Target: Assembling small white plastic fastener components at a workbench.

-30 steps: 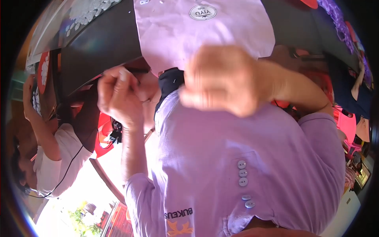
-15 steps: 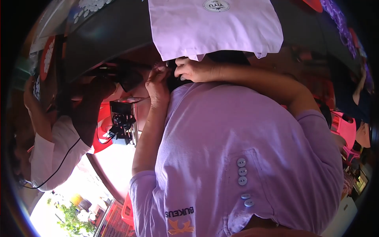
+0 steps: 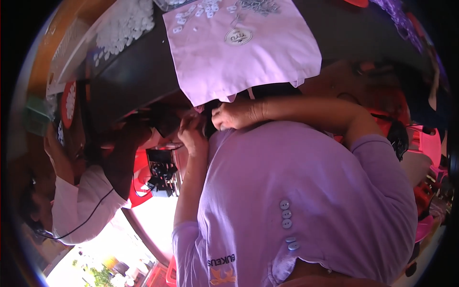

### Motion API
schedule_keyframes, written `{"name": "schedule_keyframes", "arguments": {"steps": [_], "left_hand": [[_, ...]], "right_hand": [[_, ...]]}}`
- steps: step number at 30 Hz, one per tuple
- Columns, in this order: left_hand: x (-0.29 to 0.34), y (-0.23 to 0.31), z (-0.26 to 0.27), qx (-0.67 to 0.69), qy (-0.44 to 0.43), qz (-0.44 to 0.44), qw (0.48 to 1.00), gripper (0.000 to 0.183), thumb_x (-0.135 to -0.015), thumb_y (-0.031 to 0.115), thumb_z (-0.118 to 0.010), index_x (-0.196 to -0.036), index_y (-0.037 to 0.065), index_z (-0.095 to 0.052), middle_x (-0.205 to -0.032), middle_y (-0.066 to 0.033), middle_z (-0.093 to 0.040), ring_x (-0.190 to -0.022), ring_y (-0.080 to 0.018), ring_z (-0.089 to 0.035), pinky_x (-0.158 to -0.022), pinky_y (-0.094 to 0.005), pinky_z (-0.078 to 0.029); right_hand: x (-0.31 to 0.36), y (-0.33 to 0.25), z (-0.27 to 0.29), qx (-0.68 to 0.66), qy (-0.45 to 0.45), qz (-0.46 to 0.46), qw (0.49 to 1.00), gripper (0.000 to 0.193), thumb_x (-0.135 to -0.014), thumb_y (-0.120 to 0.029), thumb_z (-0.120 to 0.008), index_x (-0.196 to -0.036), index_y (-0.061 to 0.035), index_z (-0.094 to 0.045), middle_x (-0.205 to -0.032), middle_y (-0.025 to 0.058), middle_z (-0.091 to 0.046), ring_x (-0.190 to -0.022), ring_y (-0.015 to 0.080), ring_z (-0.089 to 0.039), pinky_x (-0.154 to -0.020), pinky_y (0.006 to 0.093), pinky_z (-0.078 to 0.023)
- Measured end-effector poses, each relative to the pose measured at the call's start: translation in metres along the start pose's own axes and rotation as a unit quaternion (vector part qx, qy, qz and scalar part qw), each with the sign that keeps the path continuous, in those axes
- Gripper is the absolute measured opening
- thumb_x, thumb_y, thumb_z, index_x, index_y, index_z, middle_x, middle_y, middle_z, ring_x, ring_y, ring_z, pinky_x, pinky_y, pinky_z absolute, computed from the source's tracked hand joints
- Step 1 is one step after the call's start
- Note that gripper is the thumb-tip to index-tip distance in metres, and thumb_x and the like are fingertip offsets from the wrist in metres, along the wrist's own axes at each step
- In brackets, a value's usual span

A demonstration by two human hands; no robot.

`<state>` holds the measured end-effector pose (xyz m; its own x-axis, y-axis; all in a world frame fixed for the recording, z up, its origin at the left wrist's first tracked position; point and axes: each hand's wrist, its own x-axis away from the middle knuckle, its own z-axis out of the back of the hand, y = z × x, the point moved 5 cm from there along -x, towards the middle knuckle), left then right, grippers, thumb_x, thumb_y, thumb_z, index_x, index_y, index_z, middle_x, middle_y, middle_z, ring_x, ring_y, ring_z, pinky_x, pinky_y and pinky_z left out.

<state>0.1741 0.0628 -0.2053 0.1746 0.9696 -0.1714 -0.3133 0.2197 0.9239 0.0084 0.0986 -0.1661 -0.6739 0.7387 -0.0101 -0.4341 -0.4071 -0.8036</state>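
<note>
My left hand (image 3: 192, 133) is held low by the table's near edge, against the front of my purple shirt (image 3: 267, 172). Its fingers are bent together; whatever they grip is dark or hidden. My right hand (image 3: 233, 115) is close beside it, fingers curled inward, and I cannot make out what is in them. Just beyond both hands, a pale lilac cloth bag (image 3: 258, 62) lies on the dark table and hangs over its edge. On the bag's far part rest several small white pieces (image 3: 209, 9) and a pile of thin metal pieces (image 3: 258, 6).
A heap of white pieces (image 3: 125, 31) is on the table at far left. A co-worker in a white shirt (image 3: 88, 201) sits to the left, near a red tray (image 3: 68, 103). Purple strands (image 3: 399, 21) lie at far right. A black device with cables (image 3: 162, 172) stands below left.
My view has shifted, so the bag appears lower and the pieces on its far part have come into sight. Both hands remain together by the table edge, fingers bent.
</note>
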Motion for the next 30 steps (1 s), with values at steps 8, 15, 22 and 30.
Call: {"name": "schedule_keyframes", "arguments": {"steps": [8,15,22,30], "left_hand": [[-0.001,0.119,0.039,0.163,0.058,0.031,0.984,0.006,-0.082,-0.004,-0.063,-0.088,-0.002,-0.065,-0.075,-0.0035,-0.060,-0.063,-0.0087,-0.054,-0.060,-0.0212,-0.043],[-0.084,0.217,0.003,0.235,-0.078,-0.039,0.968,0.005,-0.088,-0.004,-0.058,-0.092,-0.006,-0.060,-0.076,-0.0102,-0.060,-0.063,-0.0156,-0.056,-0.056,-0.0255,-0.044],[-0.160,0.225,-0.067,0.359,-0.135,-0.008,0.923,0.008,-0.087,-0.005,-0.060,-0.094,-0.008,-0.060,-0.082,-0.0135,-0.064,-0.065,-0.0203,-0.064,-0.053,-0.0295,-0.050],[-0.178,0.207,-0.084,0.376,-0.116,0.041,0.918,0.006,-0.088,-0.004,-0.058,-0.094,-0.006,-0.059,-0.082,-0.0123,-0.063,-0.065,-0.0200,-0.064,-0.052,-0.0295,-0.050]], "right_hand": [[0.040,-0.067,0.042,-0.038,-0.012,0.048,0.998,0.009,-0.085,-0.013,-0.055,-0.085,-0.0062,-0.061,-0.087,0.0083,-0.064,-0.077,0.0292,-0.064,-0.068,0.0403,-0.050],[0.056,-0.126,0.130,0.136,0.186,0.137,0.963,0.010,-0.084,-0.014,-0.061,-0.087,-0.0053,-0.058,-0.081,0.0087,-0.058,-0.072,0.0289,-0.060,-0.061,0.0395,-0.048],[0.033,-0.084,0.261,0.232,0.382,0.035,0.894,0.011,-0.083,-0.013,-0.059,-0.084,-0.0027,-0.056,-0.071,0.0141,-0.060,-0.064,0.0322,-0.058,-0.061,0.0420,-0.043],[0.014,-0.041,0.259,0.209,0.364,-0.033,0.907,0.009,-0.083,-0.011,-0.059,-0.088,-0.0041,-0.059,-0.078,0.0129,-0.065,-0.072,0.0335,-0.062,-0.065,0.0421,-0.046]]}}
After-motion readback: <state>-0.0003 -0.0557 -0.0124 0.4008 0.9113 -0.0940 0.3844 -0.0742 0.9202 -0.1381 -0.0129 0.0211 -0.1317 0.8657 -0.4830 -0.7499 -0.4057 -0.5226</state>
